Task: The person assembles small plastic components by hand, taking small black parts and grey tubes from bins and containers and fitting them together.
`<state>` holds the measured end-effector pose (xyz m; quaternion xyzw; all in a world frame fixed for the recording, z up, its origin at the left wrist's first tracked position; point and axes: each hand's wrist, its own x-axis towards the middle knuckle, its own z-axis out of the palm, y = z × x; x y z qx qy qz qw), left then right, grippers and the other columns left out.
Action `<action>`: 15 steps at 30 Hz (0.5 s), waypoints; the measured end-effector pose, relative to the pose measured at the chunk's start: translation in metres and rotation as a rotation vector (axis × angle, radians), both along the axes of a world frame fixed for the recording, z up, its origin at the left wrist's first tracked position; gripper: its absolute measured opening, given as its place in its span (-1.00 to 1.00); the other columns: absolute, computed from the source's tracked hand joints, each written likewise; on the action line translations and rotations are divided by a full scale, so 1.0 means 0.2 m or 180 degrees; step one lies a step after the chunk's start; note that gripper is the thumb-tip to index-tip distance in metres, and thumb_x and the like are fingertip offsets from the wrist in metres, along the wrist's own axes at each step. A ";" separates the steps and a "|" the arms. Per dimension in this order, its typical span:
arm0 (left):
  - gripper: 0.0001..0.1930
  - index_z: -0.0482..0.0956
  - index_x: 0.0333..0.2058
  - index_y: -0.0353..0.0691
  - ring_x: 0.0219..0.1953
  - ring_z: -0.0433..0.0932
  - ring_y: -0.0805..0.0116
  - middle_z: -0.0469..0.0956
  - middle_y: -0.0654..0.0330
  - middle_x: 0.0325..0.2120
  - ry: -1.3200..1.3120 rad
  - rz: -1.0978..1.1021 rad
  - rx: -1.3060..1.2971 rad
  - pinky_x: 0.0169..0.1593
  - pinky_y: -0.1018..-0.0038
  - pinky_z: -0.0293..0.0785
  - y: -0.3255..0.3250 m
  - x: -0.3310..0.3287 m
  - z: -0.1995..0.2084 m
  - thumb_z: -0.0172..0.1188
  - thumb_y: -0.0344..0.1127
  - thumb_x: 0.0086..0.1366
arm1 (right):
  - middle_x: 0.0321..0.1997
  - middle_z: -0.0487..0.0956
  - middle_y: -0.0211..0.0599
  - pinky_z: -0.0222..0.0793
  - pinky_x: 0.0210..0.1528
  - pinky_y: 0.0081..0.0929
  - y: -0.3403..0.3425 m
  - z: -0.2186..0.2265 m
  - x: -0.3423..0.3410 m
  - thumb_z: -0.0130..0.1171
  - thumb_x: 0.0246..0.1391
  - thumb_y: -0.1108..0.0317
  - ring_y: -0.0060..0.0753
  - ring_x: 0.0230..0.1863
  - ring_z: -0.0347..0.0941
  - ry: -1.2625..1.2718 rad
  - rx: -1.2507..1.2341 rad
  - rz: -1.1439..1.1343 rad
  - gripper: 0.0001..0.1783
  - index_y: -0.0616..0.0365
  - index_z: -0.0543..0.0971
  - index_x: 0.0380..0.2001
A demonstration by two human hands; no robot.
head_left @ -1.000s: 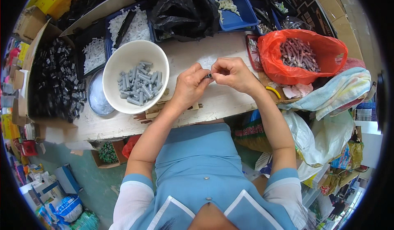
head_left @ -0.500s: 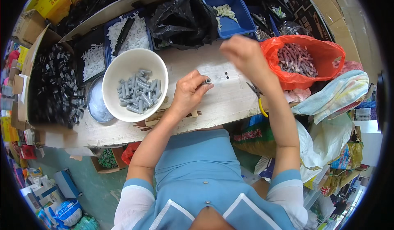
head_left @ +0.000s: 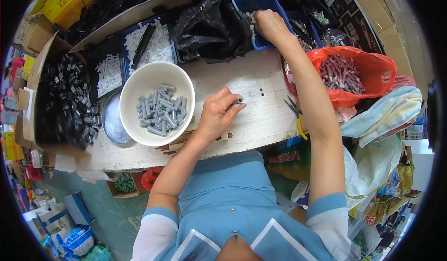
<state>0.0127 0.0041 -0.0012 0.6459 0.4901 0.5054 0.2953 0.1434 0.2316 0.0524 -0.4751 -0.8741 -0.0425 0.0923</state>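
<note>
My left hand (head_left: 218,113) is closed above the bench, pinching a small grey tube (head_left: 239,101) whose dark open end shows past the fingertips. To its left, a large cream bowl (head_left: 125,103) holds a heap of similar grey tubes (head_left: 163,112). My right hand (head_left: 272,25) reaches into a blue tray (head_left: 282,9) at the back, fingers bent down at small whitish pieces (head_left: 252,22). Its fingertips are partly hidden, and I cannot make out what they hold. Two tiny black pieces (head_left: 261,92) lie on the bench right of my left hand.
Yellow-handled snips (head_left: 298,114) lie beneath my right forearm. A red plastic bag (head_left: 372,70) of slim pinkish parts stands at the right, beside a towel (head_left: 386,114). A black bag (head_left: 214,28), trays of white parts (head_left: 151,46) and a box of black parts (head_left: 70,93) border the bench.
My right hand has moved up and away from above the bench into the blue tray. The left hand still pinches the grey tube in nearly the same place.
</note>
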 end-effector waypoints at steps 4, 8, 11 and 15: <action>-0.88 0.54 -0.44 -0.32 -0.63 0.26 0.55 0.33 0.27 -0.62 -0.0083 0.0010 0.0053 -0.56 0.61 0.18 0.01 0.00 0.01 0.24 -0.47 0.00 | -0.42 0.49 0.04 0.34 -0.27 -0.20 -0.04 -0.01 0.09 0.07 -0.19 0.41 0.08 -0.34 0.42 0.0673 0.0244 0.0333 -0.78 0.28 0.51 -0.40; -0.90 0.53 -0.42 -0.33 -0.56 0.35 0.57 0.40 0.26 -0.52 -0.0290 -0.0052 0.0082 -0.52 0.66 0.28 0.02 0.00 -0.01 0.21 -0.48 0.04 | -0.52 0.51 -0.24 0.35 -0.45 -0.50 -0.31 0.13 0.14 0.09 -0.10 0.41 -0.33 -0.52 0.43 0.1788 -0.0184 0.0672 -0.81 0.24 0.53 -0.37; -0.91 0.51 -0.41 -0.34 -0.54 0.39 0.56 0.43 0.24 -0.51 -0.0440 -0.0165 -0.0039 -0.53 0.66 0.33 -0.01 -0.01 -0.01 0.17 -0.48 0.07 | -0.55 0.47 -0.47 0.27 -0.55 -0.76 -0.59 0.18 0.13 0.11 -0.04 0.46 -0.73 -0.55 0.35 0.3025 -0.1923 0.0665 -0.89 0.25 0.54 -0.41; -0.91 0.49 -0.39 -0.35 -0.57 0.41 0.55 0.44 0.23 -0.54 -0.0405 -0.0347 -0.0087 -0.55 0.65 0.36 -0.01 0.00 0.01 0.14 -0.49 0.10 | -0.48 0.48 -0.36 0.33 -0.50 -0.69 -0.79 0.09 0.15 0.10 -0.12 0.64 -0.61 -0.54 0.39 0.2826 -0.2109 0.1120 -0.91 0.32 0.53 -0.46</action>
